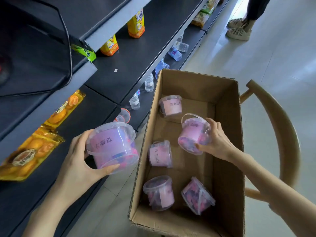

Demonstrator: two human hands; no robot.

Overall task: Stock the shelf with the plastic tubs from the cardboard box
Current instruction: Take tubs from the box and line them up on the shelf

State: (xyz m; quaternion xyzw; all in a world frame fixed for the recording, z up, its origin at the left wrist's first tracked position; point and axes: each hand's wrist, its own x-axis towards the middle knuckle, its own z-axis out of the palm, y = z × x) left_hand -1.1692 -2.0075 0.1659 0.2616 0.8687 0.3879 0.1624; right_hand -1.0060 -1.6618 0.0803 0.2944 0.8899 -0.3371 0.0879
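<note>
Holding a tub [112, 145] tilted beside the shelf [95, 115], left hand [77, 161] is nearer; right hand [216, 140] grips another [194, 135] over the box [227, 168].

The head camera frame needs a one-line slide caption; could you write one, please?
Each hand holds a plastic tub; four tubs remain in the cardboard box.
</note>
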